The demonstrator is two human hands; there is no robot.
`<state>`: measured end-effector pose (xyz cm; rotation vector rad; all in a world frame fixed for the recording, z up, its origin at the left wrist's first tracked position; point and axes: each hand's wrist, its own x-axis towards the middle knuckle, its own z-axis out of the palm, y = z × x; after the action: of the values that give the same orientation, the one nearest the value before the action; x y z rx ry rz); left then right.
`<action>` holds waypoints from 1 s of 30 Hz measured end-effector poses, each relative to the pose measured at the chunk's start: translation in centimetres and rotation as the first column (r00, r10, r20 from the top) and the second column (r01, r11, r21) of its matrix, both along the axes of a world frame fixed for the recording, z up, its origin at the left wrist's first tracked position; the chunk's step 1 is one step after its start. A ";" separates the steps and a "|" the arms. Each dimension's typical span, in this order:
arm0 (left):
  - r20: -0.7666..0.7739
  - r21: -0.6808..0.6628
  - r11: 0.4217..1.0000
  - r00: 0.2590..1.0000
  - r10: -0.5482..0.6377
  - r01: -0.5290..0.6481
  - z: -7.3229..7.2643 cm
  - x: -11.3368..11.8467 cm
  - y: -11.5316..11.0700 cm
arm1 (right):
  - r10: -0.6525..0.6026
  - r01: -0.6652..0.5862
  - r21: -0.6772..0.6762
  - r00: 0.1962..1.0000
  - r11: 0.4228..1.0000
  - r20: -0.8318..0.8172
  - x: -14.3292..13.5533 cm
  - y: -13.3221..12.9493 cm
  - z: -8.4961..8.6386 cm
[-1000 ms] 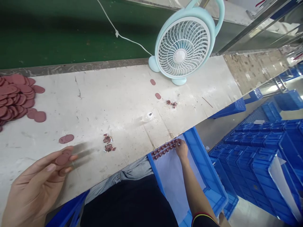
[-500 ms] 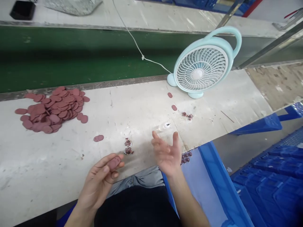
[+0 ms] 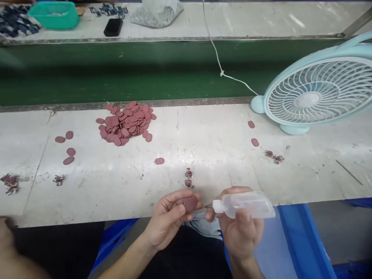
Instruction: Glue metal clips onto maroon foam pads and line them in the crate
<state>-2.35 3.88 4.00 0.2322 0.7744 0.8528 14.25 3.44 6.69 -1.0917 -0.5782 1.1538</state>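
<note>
Between the thumb and fingers of my left hand (image 3: 171,219) is a reddish-brown oval piece (image 3: 190,203). My right hand (image 3: 242,232) grips a translucent squeeze bottle (image 3: 250,204) with a white cap, lying sideways. Its thin dark nozzle points left, close to the piece; whether they touch I cannot tell. Just beyond my left hand, two small dark-brown and white clusters (image 3: 188,183) lie on the white table (image 3: 116,186). A single oval piece (image 3: 159,161) sits farther left, and a heap of similar ovals (image 3: 128,124) lies behind it.
A light blue fan (image 3: 308,100) stands at the right, its cord running back. More ovals and small clusters lie at both sides. A blue bin (image 3: 308,240) is below the table at right. Another person's arm (image 3: 17,259) shows at lower left. A teal basket (image 3: 55,15) sits on the back shelf.
My right hand, open and empty before, now holds the bottle that lay on the table. The view has shifted left, showing more table there. My left hand still holds the oval piece.
</note>
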 end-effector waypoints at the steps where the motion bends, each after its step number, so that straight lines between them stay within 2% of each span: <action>1: 0.003 0.005 1.000 1.000 -0.001 0.001 0.1 0.0 0.0 | -0.005 0.005 -0.003 0.999 1.000 0.052 -0.4 -0.3 0.0; 7: -0.013 0.044 0.999 1.000 -0.013 0.013 0.1 -0.3 0.3 | -0.011 0.015 -0.077 0.999 0.997 0.044 -0.1 0.2 0.1; 11: 0.002 0.091 0.995 0.999 -0.039 0.038 -0.3 0.1 -0.1 | 0.002 0.002 -0.071 0.998 0.997 0.061 0.0 0.2 0.2; 17: -0.117 0.187 0.982 0.993 0.007 0.015 -0.6 0.7 -0.5 | 0.049 -0.047 -0.051 0.998 0.998 0.043 -0.3 -0.1 0.0; 23: -0.085 0.037 0.996 0.993 0.078 -0.075 -0.5 1.1 -0.4 | 0.034 -0.030 -0.033 0.987 0.999 0.157 -0.7 -0.8 -1.0; 30: -0.036 0.010 0.998 0.997 0.069 -0.068 -0.7 1.1 -0.9 | -0.039 0.034 0.019 0.948 0.999 0.316 -1.3 -1.5 -2.0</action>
<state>-1.29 3.01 3.33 0.2309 0.8163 0.9191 12.94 1.92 4.69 -1.2816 -0.8107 0.9459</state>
